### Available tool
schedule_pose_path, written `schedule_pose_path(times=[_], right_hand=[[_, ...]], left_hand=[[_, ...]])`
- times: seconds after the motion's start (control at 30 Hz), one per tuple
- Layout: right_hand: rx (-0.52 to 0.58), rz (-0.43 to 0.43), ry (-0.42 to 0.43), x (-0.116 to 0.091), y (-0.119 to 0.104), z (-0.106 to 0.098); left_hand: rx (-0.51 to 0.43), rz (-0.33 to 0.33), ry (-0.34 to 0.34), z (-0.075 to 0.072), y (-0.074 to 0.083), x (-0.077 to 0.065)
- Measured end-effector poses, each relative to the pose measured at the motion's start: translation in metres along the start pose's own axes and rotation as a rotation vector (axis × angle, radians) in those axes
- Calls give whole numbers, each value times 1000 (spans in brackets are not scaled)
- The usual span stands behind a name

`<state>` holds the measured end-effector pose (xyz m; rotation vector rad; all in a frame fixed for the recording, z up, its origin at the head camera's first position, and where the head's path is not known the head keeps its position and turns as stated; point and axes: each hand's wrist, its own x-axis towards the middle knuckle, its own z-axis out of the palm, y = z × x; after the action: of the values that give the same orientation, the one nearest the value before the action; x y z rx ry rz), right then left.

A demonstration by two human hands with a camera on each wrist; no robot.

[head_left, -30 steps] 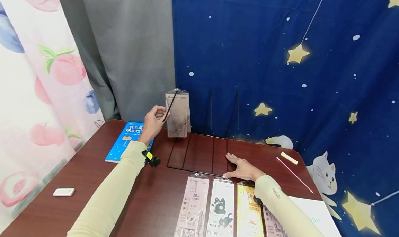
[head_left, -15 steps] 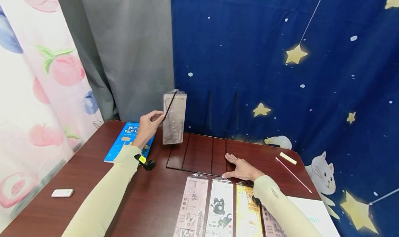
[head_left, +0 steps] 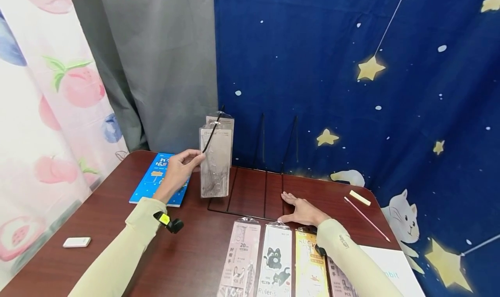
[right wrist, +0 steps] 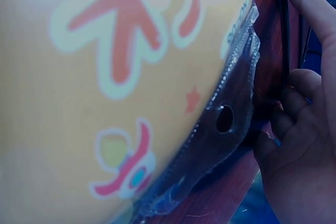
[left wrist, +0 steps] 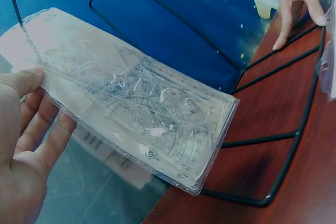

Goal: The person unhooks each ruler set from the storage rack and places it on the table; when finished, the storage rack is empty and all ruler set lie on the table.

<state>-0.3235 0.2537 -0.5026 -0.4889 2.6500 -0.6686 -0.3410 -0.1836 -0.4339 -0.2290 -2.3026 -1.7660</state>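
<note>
My left hand (head_left: 179, 172) pinches the left edge of a clear ruler-set packet (head_left: 216, 166) by a slanting hook of the black wire rack (left wrist: 262, 140). In the left wrist view the thumb lies on top, with fingers beneath; a protractor (left wrist: 137, 124) and rulers show through the plastic. Another packet (head_left: 227, 122) hangs behind, higher on the same hook. With fingers spread, my right hand (head_left: 304, 212) rests at the front right of the rack's base. Near its wrist lies a yellow packet (right wrist: 157, 87), its dark hang tab showing a round hole.
A pink ruler packet (head_left: 241, 253) and a white cat-print packet (head_left: 275, 249) lie in front of the rack. At left are a blue book (head_left: 146, 186) and a white eraser (head_left: 77, 242). A pencil (head_left: 366, 219) and a cream stick (head_left: 360, 198) lie at right.
My left hand has drawn the front packet forward and down along the hook, away from the one behind, now visible separately. My right hand has stayed on the rack base.
</note>
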Motion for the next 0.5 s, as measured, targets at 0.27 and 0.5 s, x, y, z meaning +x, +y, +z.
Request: schedule_pose_path(times=[0.27, 0.5], right_hand=[[4, -6, 4, 1, 0, 2], [15, -1, -11, 2, 0, 1]], left_hand=[[5, -37, -37, -5, -1, -28], [-32, -16, -45, -11, -2, -53]])
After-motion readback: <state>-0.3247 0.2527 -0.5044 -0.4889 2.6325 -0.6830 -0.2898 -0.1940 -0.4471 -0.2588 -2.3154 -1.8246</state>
